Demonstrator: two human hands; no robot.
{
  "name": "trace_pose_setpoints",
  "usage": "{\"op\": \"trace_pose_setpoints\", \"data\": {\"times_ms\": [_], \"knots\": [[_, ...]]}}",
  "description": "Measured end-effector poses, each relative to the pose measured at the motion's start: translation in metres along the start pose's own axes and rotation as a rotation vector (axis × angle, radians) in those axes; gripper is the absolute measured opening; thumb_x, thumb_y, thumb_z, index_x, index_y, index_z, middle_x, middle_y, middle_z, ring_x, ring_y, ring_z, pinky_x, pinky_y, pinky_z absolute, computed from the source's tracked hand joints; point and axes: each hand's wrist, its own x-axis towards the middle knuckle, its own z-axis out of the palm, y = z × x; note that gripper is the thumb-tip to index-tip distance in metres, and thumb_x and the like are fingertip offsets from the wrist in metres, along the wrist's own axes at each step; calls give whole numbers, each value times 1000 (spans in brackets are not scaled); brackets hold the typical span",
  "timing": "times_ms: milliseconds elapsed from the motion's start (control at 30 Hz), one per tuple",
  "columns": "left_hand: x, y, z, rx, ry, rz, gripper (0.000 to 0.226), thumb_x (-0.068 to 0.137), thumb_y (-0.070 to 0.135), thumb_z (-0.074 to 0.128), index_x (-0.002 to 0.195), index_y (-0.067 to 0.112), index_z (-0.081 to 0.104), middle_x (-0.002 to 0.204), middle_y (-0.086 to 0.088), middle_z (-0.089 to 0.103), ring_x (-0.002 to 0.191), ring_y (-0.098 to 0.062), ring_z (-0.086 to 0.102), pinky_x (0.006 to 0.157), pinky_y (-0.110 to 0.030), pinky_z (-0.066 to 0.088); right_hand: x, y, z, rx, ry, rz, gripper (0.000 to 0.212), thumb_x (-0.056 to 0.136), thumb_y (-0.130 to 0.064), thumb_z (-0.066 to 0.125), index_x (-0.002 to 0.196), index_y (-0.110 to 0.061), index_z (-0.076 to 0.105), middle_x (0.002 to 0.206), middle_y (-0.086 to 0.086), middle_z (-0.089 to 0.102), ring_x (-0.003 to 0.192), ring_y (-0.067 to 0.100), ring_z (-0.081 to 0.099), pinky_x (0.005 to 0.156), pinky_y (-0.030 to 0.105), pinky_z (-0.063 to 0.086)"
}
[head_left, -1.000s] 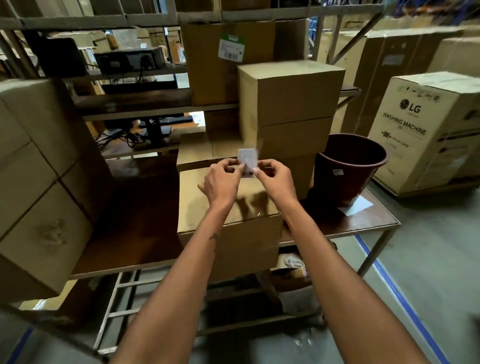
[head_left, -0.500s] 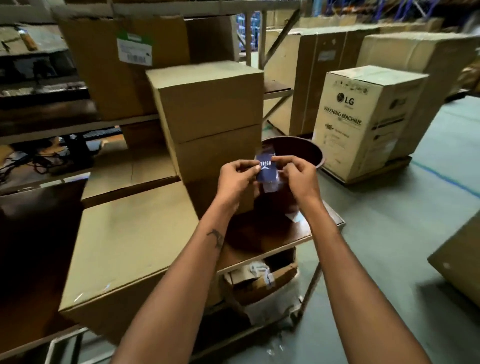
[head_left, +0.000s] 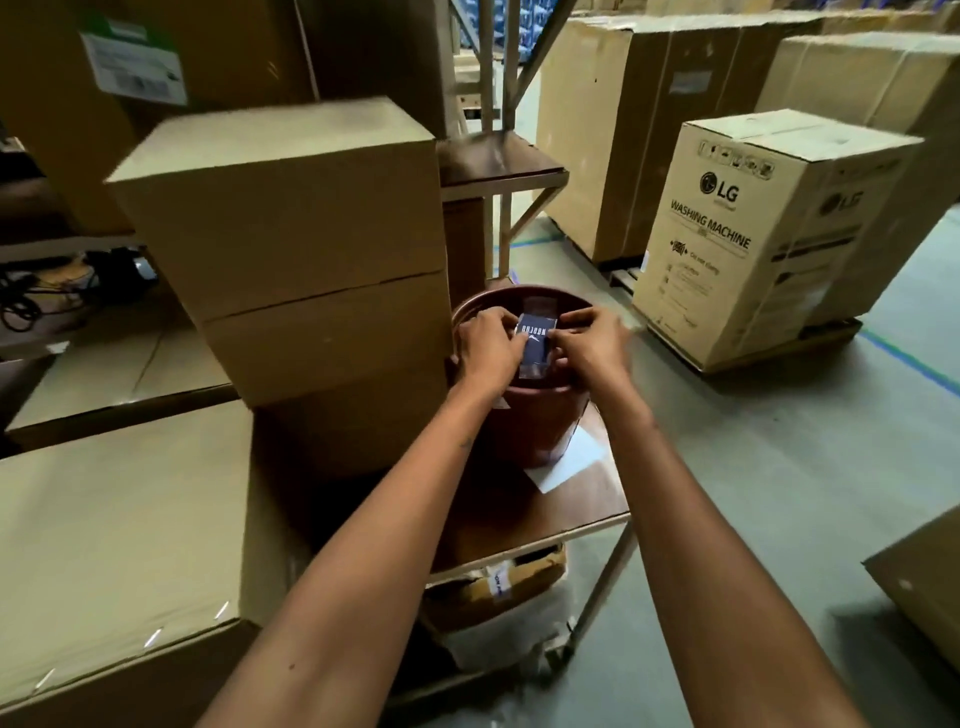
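A small dark blue packet (head_left: 536, 344) with white lettering and a clear wrapper is held between both hands, right over the mouth of a dark red bucket (head_left: 540, 426). My left hand (head_left: 485, 343) pinches the packet's left edge. My right hand (head_left: 592, 345) pinches its right edge. The bucket stands on the right end of a brown table (head_left: 571, 512), beside stacked cardboard boxes (head_left: 291, 249). The bucket's inside is mostly hidden by my hands.
A long flat carton (head_left: 114, 545) lies on the table at the left. A white paper sheet (head_left: 569, 460) sits under the bucket. An LG washing machine box (head_left: 763, 234) stands on a pallet at the right. More cartons are behind it; grey floor lies between.
The view has swung right from the flat carton toward the bucket. Both hands carried the packet along, turned its blue side up, and now hold it over the bucket's mouth.
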Motion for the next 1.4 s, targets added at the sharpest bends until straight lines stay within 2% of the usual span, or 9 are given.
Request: {"op": "trace_pose_setpoints", "data": {"times_ms": [133, 267, 500, 600, 800, 1000, 1133, 1233, 1400], "knots": [[20, 0, 8, 145, -66, -22, 33, 106, 28, 70, 134, 11, 73, 131, -15, 76, 127, -34, 67, 105, -41, 51, 6, -8, 2, -260, -23, -92, 29, 91, -32, 80, 116, -18, 80, 111, 11, 81, 107, 29, 76, 97, 39, 60], [22, -3, 9, 168, -39, -33, 36, 110, 25, 62, 141, 7, 68, 136, -17, 72, 133, -36, 63, 111, -44, 48, 6, -7, 0, -326, -21, -123, 34, 97, -31, 74, 126, -13, 78, 125, 11, 78, 124, 31, 69, 102, 36, 51], [-8, -11, -20, 20, 2, 49, 34, 106, 30, 68, 136, 13, 69, 128, -9, 75, 124, -30, 70, 103, -48, 59, -28, -23, 0, -229, -50, -177, 29, 101, -24, 74, 128, -18, 79, 127, 2, 78, 123, 18, 69, 99, 25, 47], [-27, -17, -43, -29, 4, 68, 30, 106, 32, 69, 130, 16, 72, 128, -7, 76, 106, -23, 78, 89, -44, 66, -57, -34, 11, -211, -59, -201, 24, 100, -27, 75, 122, -24, 82, 120, -2, 80, 116, 16, 72, 97, 27, 52], [-84, -38, -113, -8, 57, 105, 26, 103, 34, 72, 123, 17, 77, 114, 2, 79, 108, -15, 74, 97, -40, 62, -136, -59, 40, -199, -123, -235, 24, 97, -34, 72, 119, -29, 81, 114, -5, 81, 111, 18, 74, 100, 41, 60], [-156, -77, -201, 57, 103, 129, 30, 103, 35, 74, 125, 15, 77, 116, 1, 80, 109, -14, 74, 97, -33, 60, -233, -90, 78, -147, -151, -289, 19, 97, -31, 72, 113, -29, 82, 102, -11, 80, 100, 12, 76, 92, 31, 57], [-205, -115, -260, 94, 149, 92, 31, 104, 37, 72, 127, 15, 76, 114, 2, 80, 103, -10, 72, 87, -23, 58, -307, -97, 113, -166, -297, -262, 21, 100, -37, 73, 119, -32, 78, 111, -11, 78, 108, 9, 71, 91, 32, 58], [-238, -149, -299, 105, 136, 61, 32, 105, 37, 72, 127, 15, 76, 117, 0, 80, 104, -11, 74, 93, -30, 63, -353, -99, 137, -201, -354, -233, 34, 100, -45, 74, 130, -30, 72, 120, -8, 75, 114, 14, 69, 89, 33, 54], [-283, -199, -342, 127, 159, -2, 35, 104, 38, 73, 131, 16, 75, 126, 0, 78, 109, -9, 73, 96, -25, 60, -399, -95, 164, -193, -303, -206, 55, 104, -42, 69, 153, -24, 53, 152, -1, 59, 138, 22, 57, 113, 45, 51]]}}
